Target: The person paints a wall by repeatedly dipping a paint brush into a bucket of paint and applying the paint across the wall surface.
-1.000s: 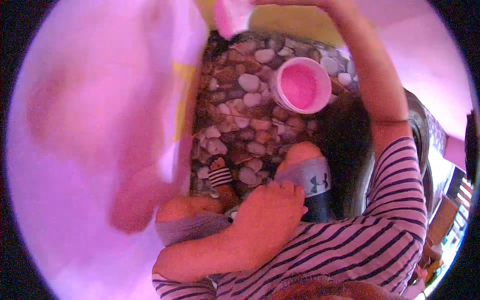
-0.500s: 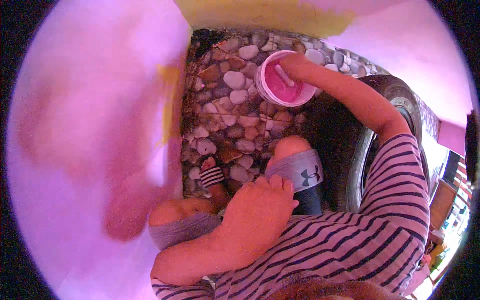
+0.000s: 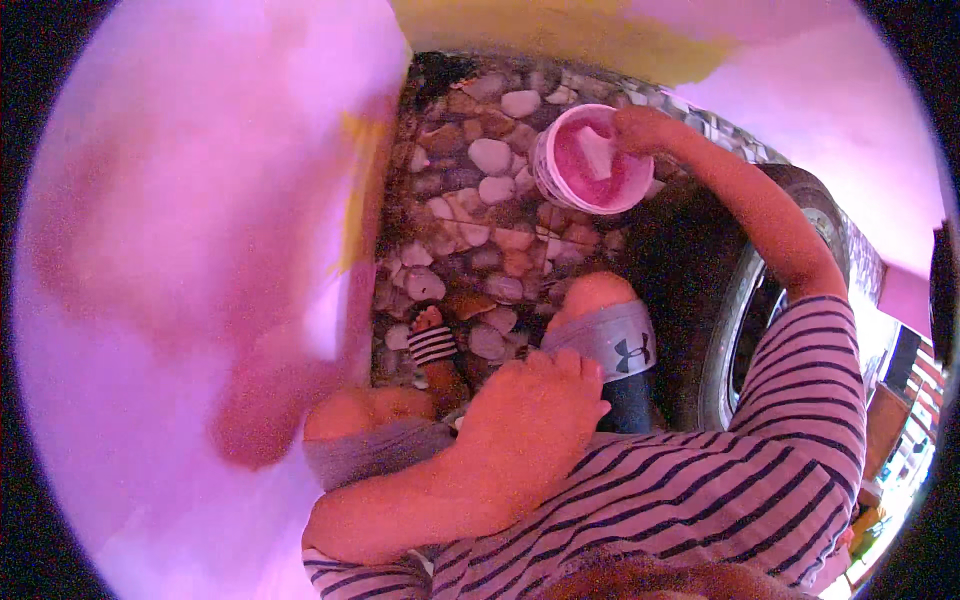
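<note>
My right hand [image 3: 640, 130] is closed at the far right rim of a white bucket [image 3: 545, 178], which stands tilted-looking on the floor. From that hand a pale, flat-ended tool [image 3: 597, 155] reaches down into the bucket; its exact kind does not show. Pink-looking contents [image 3: 610, 192] fill the lower part. My left hand [image 3: 535, 405] lies across my lap, fingers loosely stretched toward my right knee [image 3: 600, 290], with nothing visible in it.
Close on my left rises a pale wall [image 3: 160, 300] with a yellow strip [image 3: 362, 190]. A yellow-patched wall [image 3: 560, 35] closes the far side. Pebble-patterned flooring [image 3: 480, 235] lies between. A tyre [image 3: 722, 345] stands close on my right, beside my right arm.
My right hand has drawn up and slightly right to the rim, showing the tool's wide flat face inside the bucket. My left hand stays on my lap. The view has shifted slightly.
</note>
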The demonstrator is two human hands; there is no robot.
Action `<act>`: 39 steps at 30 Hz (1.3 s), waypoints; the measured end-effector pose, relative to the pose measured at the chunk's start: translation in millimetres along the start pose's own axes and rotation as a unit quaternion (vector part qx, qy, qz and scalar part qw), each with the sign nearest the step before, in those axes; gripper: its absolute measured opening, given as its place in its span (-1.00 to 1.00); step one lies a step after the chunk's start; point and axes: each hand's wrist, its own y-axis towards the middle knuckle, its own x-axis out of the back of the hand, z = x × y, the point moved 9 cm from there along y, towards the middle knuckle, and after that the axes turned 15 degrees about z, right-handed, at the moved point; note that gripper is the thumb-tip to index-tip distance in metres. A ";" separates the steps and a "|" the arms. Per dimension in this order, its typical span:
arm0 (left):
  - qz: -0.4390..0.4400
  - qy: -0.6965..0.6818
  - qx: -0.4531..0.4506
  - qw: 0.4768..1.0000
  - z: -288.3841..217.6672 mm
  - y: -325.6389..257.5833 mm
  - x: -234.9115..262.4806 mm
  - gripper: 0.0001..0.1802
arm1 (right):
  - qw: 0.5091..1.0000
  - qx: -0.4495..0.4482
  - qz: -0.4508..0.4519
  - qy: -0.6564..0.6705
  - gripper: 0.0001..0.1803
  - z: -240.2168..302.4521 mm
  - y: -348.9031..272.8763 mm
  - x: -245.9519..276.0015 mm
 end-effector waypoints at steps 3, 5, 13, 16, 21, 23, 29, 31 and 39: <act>0.001 -0.003 0.011 1.000 2.5 -1.6 -4.1 -0.62 | 0.994 0.082 0.057 0.044 -0.64 3.9 -17.3 -0.4; -0.008 0.002 0.014 1.000 3.0 -3.9 -2.5 -0.62 | 0.984 0.162 0.061 0.032 -0.63 13.8 -37.1 4.2; -0.025 0.009 0.011 1.000 3.8 -3.5 -1.7 -0.62 | 0.949 0.085 0.127 0.274 -0.66 -38.5 -103.5 45.2; -0.024 0.016 0.012 1.000 2.5 -1.5 -4.3 -0.61 | 0.946 0.137 0.066 0.285 -0.64 -3.0 -113.6 86.2; -0.026 0.017 0.005 0.999 0.0 3.4 -2.1 -0.61 | 0.924 0.279 -0.094 0.243 -0.54 85.0 -50.8 125.7; -0.027 0.004 0.004 1.000 2.1 4.1 -1.2 -0.61 | 0.924 0.288 -0.055 0.247 -0.52 132.3 11.0 117.2; -0.023 -0.015 0.017 0.999 4.4 -0.1 0.9 -0.62 | 0.916 0.246 -0.233 0.215 -0.55 220.7 105.5 99.5; -0.025 -0.005 0.014 1.000 4.1 2.2 -0.2 -0.62 | 0.923 0.195 -0.230 0.239 -0.55 220.2 138.5 88.5; -0.004 -0.006 0.023 1.000 7.9 -8.1 -1.3 -0.63 | 0.850 0.280 -0.344 0.285 -0.54 243.5 94.6 149.8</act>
